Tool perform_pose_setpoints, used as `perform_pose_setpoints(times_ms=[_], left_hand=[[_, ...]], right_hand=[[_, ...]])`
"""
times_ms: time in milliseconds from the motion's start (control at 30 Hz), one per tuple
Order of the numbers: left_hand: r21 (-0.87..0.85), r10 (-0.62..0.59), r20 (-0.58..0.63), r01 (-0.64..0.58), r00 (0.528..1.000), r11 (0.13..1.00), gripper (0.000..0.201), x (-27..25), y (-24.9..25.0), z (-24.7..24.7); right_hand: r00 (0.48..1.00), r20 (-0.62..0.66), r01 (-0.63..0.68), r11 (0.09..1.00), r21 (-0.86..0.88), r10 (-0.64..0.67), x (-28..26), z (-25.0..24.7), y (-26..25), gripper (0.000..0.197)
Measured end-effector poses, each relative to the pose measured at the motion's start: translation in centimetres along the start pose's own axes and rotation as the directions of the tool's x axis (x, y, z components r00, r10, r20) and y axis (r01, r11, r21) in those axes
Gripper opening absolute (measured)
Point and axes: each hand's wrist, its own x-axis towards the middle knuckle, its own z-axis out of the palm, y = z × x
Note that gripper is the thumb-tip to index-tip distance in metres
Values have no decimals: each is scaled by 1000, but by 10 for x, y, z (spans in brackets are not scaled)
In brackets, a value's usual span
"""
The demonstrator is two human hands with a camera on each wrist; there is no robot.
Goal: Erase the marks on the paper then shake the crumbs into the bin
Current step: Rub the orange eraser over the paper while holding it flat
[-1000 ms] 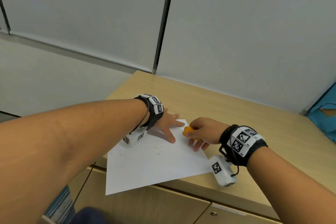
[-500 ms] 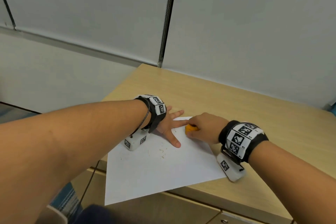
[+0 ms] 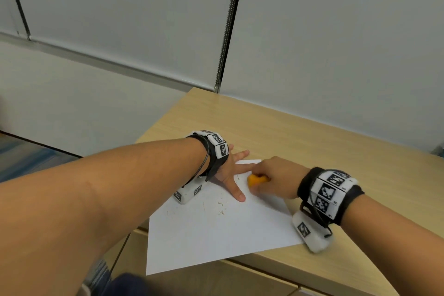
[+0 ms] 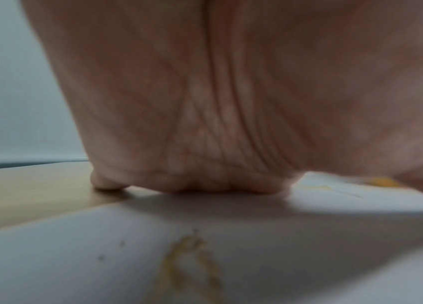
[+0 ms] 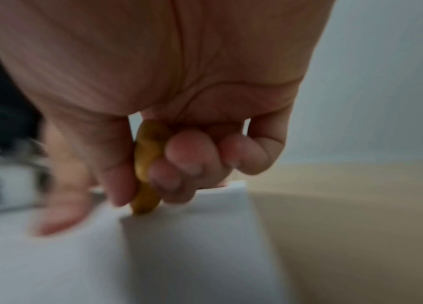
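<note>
A white sheet of paper [image 3: 216, 231] lies on the wooden desk [image 3: 312, 142], its near corner hanging over the desk's front edge. My left hand [image 3: 231, 173] presses flat on the sheet's far part, fingers spread. My right hand [image 3: 271, 179] pinches a small orange eraser [image 3: 255, 180] and holds its tip down on the paper near the far corner, just right of the left thumb. In the right wrist view the eraser [image 5: 145, 166] sits between thumb and curled fingers. Orange eraser crumbs [image 3: 219, 205] lie scattered near the left hand and show blurred in the left wrist view, crumbs [image 4: 192, 265]. No bin is in view.
A grey partition wall [image 3: 336, 43] with a metal strip [image 3: 228, 26] stands behind the desk. Cabinet fronts [image 3: 240, 281] run below the desk edge. A patch of blue carpet [image 3: 28, 158] shows at the left. Bare desk extends right of the sheet.
The right hand has shifted with the eraser across the paper's far corner, back and forth beside the left thumb. The left hand stays pressed on the sheet. The head view has drifted slightly.
</note>
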Motion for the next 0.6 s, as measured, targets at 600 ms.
perform_pose_setpoints(times_ms=[600], left_hand=[[11,6,-39,-6,999,1000,111,5,-2,5]], right_hand=[[990,141,-11,994,111,-5,0,-6,-5,28]])
